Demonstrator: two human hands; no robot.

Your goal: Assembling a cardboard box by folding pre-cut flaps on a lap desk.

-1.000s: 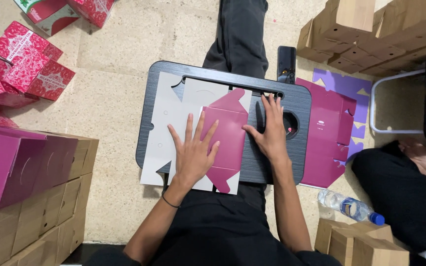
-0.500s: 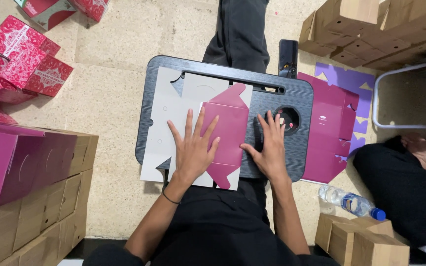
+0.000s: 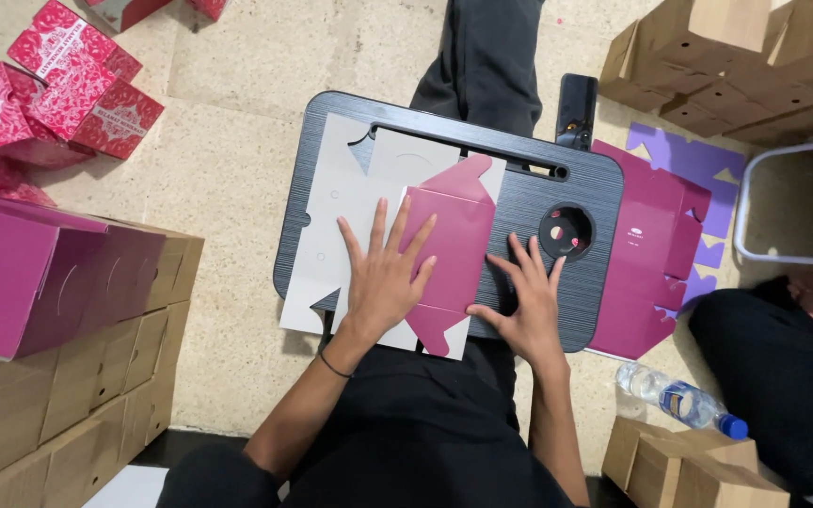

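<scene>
folding step: my left hand [image 3: 383, 280] lies open, pressing the magenta flap of the carton blank [image 3: 444, 254] flat, my right hand [image 3: 531, 301] spread open beside it on the desk [image 3: 576, 282]; next calls for creasing firmly.

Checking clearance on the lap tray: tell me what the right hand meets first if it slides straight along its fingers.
Probably the round cup recess in the black lap tray, just ahead of the right hand.

The person is wearing black clothing over the torso and black trousers along the outstretched leg, is leaving both forearms bare with no sleeves reaching them, and is wearing a thin dark band around the wrist of the left hand [image 3: 386, 282], the right hand [image 3: 527, 306] carrying nothing.
</scene>
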